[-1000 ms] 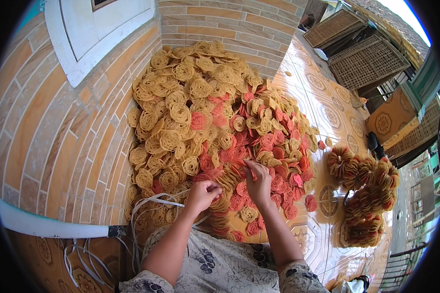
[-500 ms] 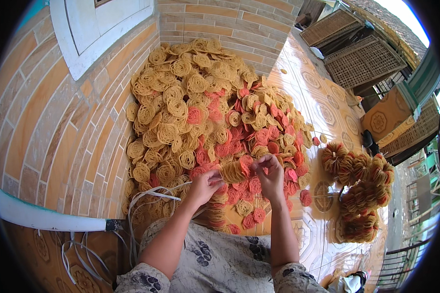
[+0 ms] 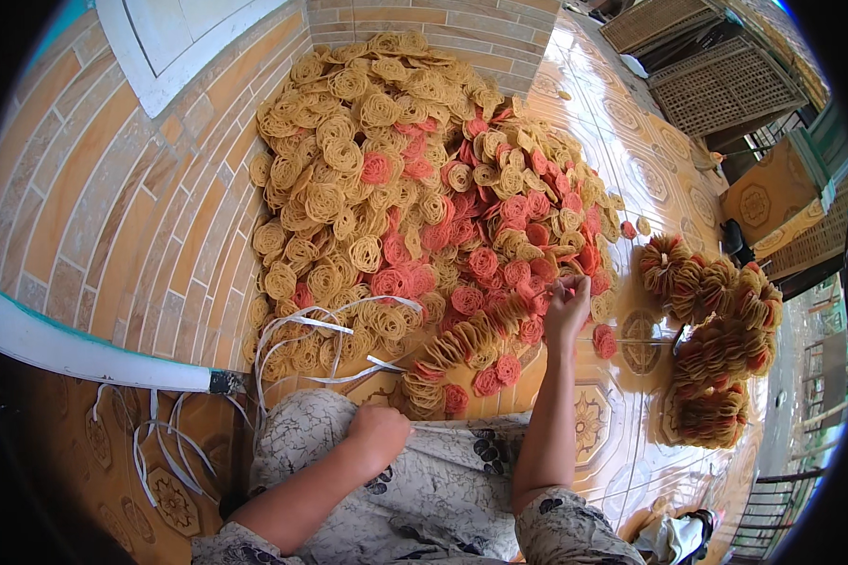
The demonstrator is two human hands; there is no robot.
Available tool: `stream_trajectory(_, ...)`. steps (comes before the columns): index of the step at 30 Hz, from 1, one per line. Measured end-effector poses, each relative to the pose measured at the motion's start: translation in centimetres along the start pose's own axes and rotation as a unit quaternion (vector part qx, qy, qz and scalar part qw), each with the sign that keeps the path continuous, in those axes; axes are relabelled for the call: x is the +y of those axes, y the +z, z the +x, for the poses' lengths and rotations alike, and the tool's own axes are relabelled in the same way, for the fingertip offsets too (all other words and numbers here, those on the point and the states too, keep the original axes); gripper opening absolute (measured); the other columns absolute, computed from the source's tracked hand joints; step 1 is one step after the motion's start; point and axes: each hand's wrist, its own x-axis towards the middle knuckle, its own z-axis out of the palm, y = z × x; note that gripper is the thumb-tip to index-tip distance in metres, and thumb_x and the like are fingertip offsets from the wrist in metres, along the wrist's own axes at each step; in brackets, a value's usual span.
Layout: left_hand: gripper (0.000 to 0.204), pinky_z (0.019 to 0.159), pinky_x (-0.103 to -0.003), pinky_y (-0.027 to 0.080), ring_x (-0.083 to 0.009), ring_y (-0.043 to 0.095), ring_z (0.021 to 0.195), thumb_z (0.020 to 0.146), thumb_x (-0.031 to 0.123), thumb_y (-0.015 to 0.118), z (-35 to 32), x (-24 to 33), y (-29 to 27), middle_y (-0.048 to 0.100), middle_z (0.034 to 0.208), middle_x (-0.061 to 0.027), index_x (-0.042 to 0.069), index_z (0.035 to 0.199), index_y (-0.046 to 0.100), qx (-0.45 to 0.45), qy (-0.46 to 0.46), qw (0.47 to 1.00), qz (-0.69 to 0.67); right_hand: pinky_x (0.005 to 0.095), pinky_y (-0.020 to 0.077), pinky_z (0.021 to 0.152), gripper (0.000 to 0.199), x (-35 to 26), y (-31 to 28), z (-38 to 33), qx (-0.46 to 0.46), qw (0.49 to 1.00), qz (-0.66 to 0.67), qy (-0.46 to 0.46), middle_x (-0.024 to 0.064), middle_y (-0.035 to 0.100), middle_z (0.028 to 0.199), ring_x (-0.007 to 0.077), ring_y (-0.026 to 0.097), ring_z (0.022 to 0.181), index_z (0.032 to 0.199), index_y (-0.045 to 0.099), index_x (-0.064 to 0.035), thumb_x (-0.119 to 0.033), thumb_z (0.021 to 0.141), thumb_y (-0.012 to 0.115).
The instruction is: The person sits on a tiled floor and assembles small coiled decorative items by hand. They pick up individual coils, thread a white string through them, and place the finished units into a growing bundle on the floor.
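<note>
R hand (image 3: 570, 311) is up over the R side of the pile, thumb & fingers pinched tog. at the upper end of a row of discs (image 3: 466, 341); exact bit btwn the fingertips is too small to tell. Row is tan w/ some red, packed face to face, slanting down-L from that hand to a spot just beyond the patterned clothing (image 3: 424, 480). L hand (image 3: 379, 438) is down on the clothing, fingers curled in, apart from the row; underside's hidden, so can't tell if it's got anything. Big pile of discs (image 3: 344, 179), mostly tan, red ones mainly mid & R, sits in the corner vs. the brick-look wall (image 3: 160, 217). White straps (image 3: 325, 324) loop nr the L hand, at the pile's lower L edge. Off R, well apart from the row, round bunches of discs (image 3: 716, 348) lie on the tile floor (image 3: 589, 424). Woven panels (image 3: 725, 89) upper R; pale cloth (image 3: 669, 539) lower R.
</note>
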Motion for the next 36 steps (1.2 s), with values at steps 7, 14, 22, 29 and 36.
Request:
stream_trajectory(7, 0.026, 0.072, -0.049, 0.052, -0.0311, 0.068, 0.085, 0.093, 0.027, 0.058, 3.1, -3.5, -1.1, 0.069, 0.099, -0.0134, 0.004, 0.102, 0.067, -0.007, -0.111, 0.991, -0.072, 0.0288, 0.0499, 0.068, 0.016, 2.7, 0.9, 1.2, -0.041, 0.993, 0.035, 0.103, 0.0107, 0.065, 0.085, 0.0151, 0.062, 0.074, 0.105, 0.058, 0.0002, -0.001, 0.090, 0.061)
stream_trajectory(14, 0.015, 0.077, -0.045, 0.052, -0.0281, 0.063, 0.091, 0.082, 0.010, 0.058, 8.1, -4.3, 1.2, 0.063, 0.091, -0.0077, 0.008, 0.097, 0.064, 0.190, -0.155, 0.969, 0.040, 0.0279, 0.0459, 0.061, 0.019, 2.6, 0.3, 0.5, -0.105, 0.991, -0.036, 0.079, 0.0064, 0.065, 0.070, 0.0116, 0.057, 0.063, 0.093, 0.067, 0.0046, -0.013, 0.091, 0.062)
stream_trajectory(22, 0.011, 0.079, -0.040, 0.049, -0.0257, 0.063, 0.091, 0.082, 0.012, 0.059, 9.5, -5.9, 2.0, 0.065, 0.089, -0.0054, 0.010, 0.081, 0.070, 0.193, -0.076, 0.970, 0.124, 0.0294, 0.0452, 0.059, 0.018, 1.8, 0.5, 0.6, -0.123, 0.987, -0.076, 0.076, 0.0097, 0.065, 0.070, 0.0151, 0.055, 0.060, 0.093, 0.065, 0.0045, -0.013, 0.092, 0.062)
stream_trajectory(29, 0.008, 0.063, -0.043, 0.049, -0.0343, 0.067, 0.070, 0.089, 0.011, 0.053, 4.0, -10.1, -3.6, 0.066, 0.071, -0.0165, 0.006, 0.091, 0.059, 0.363, -0.233, 0.902, -0.035, 0.0261, 0.0432, 0.056, 0.017, 2.4, -1.2, 1.8, 0.015, 0.996, 0.040, 0.079, 0.0023, 0.058, 0.070, 0.0092, 0.052, 0.061, 0.089, 0.060, 0.0018, -0.012, 0.097, 0.056)
stream_trajectory(36, 0.006, 0.071, -0.045, 0.046, -0.0316, 0.065, 0.073, 0.085, 0.012, 0.058, 0.3, -12.3, -3.6, 0.066, 0.075, -0.0125, 0.007, 0.086, 0.062, 0.249, -0.212, 0.943, -0.065, 0.0275, 0.0442, 0.057, 0.017, 3.6, -1.0, 2.0, 0.004, 0.998, 0.031, 0.057, 0.0050, 0.058, 0.070, 0.0099, 0.052, 0.061, 0.089, 0.059, 0.0025, -0.012, 0.097, 0.056)
